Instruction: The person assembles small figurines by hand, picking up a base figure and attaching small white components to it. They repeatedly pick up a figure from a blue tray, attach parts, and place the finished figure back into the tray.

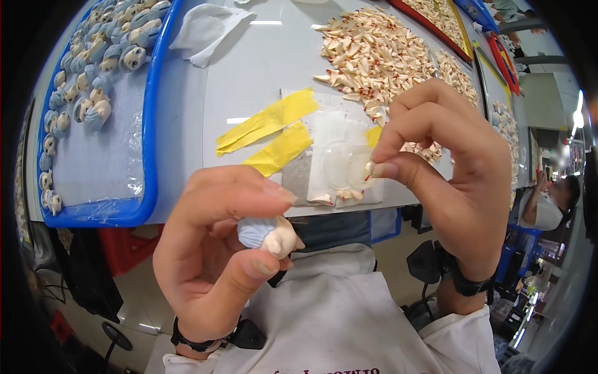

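Observation:
A small doll figure with blue moulded hair and pale cream parts is gripped between the thumb and fingers of my left hand. My right hand pinches a tiny cream piece with a red tip between thumb and forefinger. That piece is over the edge of a clear round dish resting on white paper. A few more red-tipped pieces lie at the near edge of the paper. A large heap of the same pieces spreads beyond my right hand.
On the left, a blue-rimmed tray holds many blue-haired doll parts. Strips of yellow tape stick to the table beside the paper. A crumpled white cloth lies farther back. Another person sits at far right.

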